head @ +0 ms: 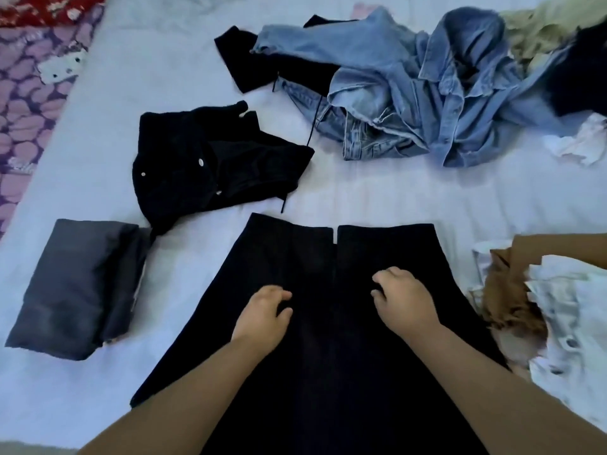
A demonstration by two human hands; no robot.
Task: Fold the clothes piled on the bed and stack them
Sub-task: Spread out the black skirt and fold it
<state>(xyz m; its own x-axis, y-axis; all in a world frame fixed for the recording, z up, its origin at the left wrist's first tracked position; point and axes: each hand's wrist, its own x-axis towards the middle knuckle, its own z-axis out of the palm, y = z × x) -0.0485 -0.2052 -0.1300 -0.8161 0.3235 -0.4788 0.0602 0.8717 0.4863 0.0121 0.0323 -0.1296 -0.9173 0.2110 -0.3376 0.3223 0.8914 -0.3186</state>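
While the black skirt (328,323) lies flat on the white bed (115,152) right in front of you, its long axis runs straight away from you, the narrow waistband at the far end; your left hand (262,315) and right hand (402,298) rest on its middle, fingers curled against the cloth, though I cannot tell whether they pinch it; a folded grey garment (72,290) sits to the left, a black jacket (210,165) beyond, a denim heap (427,90) farther off, brown and white clothes (542,307) touching the skirt's right edge.

Black skirt (328,339) hem beyond bottom edge
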